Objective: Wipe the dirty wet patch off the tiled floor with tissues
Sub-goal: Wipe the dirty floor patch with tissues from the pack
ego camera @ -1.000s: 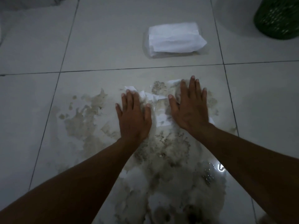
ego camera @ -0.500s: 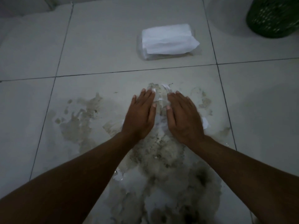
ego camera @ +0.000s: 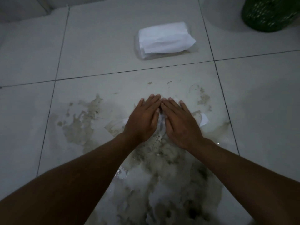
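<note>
A: Both palms are laid flat at centre frame: the left hand (ego camera: 142, 120) and right hand (ego camera: 180, 122) are pressed onto the crumpled white tissues (ego camera: 203, 121), fingers straight and close together, fingertips meeting.

B: The dirty brown wet patch (ego camera: 162, 168) is spread across the pale tiled floor (ego camera: 97, 46), centre to bottom. A clear-wrapped white tissue pack (ego camera: 164, 40) is seen upper centre, a green woven basket (ego camera: 267, 13) upper right.

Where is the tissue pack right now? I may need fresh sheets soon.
In the head view the tissue pack lies on the clean tile beyond the dirty wet patch, just past the grout line, left of the green basket.
</note>
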Motion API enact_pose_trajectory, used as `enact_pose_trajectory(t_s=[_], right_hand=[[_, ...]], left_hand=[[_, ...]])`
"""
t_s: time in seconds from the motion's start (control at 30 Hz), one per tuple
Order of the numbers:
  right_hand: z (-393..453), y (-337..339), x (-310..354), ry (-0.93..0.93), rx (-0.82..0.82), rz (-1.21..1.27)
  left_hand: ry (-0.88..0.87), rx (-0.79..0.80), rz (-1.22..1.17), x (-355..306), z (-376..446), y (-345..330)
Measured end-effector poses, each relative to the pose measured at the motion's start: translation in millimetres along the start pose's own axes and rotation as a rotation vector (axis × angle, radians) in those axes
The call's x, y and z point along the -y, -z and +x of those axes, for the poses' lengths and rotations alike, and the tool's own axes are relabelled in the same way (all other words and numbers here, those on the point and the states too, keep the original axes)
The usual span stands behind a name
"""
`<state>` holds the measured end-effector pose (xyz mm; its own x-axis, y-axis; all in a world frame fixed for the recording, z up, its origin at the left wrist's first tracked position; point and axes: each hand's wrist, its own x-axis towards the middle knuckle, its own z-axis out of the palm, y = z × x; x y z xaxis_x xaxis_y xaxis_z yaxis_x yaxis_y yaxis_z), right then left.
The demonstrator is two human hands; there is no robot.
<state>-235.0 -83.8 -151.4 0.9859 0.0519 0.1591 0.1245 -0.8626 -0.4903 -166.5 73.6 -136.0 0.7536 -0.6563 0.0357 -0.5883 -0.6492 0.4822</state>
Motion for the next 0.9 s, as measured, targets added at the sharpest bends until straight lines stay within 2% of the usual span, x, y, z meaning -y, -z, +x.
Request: enact_pose_trajectory(t_s=[0.1, 0.17, 0.23, 0.3, 0.33, 0.4, 0.53, 0.63, 0.7, 0.8, 0.9], right_hand=[[-14.3, 5.4, 12.5, -0.105, -0.118, 0.033], [-21.7, 7.8, 22.3, -0.309, -0.179, -0.040], [-25.3, 6.6, 27.2, -0.490, -0.135, -0.104], [-26.1, 2.4, 30.6, -0.522, -0.068, -0.149], [-25.3, -0.1, 32.0, -0.507, -0.049, -0.158], [-22.1, -4.1, 34.3, -0.487, -0.035, -0.164], [-15.1, -9.8, 45.3, -0.375, 0.003, -0.140], [-11.9, -13.7, 57.3, -0.139, 0.088, 0.012], [-9.6, -13.3, 60.4, -0.092, 0.057, 0.179], [-8.6, -9.4, 54.3, -0.201, -0.146, 0.333], [-6.2, -11.1, 52.7, -0.265, -0.190, 0.289]], left_hand=[[0.034, -0.043, 0.106, -5.8, -20.5, 3.7], [0.226, -0.107, 0.197, -8.5, -32.0, 7.2], [0.470, -0.148, 0.214, -7.8, -38.5, 7.5], [0.626, -0.153, 0.150, -6.5, -40.5, 6.2], [0.649, -0.150, 0.107, -6.9, -40.5, 4.9], [0.601, -0.150, 0.027, -10.9, -40.4, 2.5], [0.361, -0.115, -0.174, -20.2, -39.0, -1.2], [0.310, -0.113, -0.358, -24.8, -32.9, 4.7], [0.310, -0.197, -0.413, -21.1, -29.8, 13.5], [0.312, -0.252, -0.314, -1.2, -33.7, 25.7], [0.282, -0.130, -0.119, 28.5, -50.5, 33.1]])
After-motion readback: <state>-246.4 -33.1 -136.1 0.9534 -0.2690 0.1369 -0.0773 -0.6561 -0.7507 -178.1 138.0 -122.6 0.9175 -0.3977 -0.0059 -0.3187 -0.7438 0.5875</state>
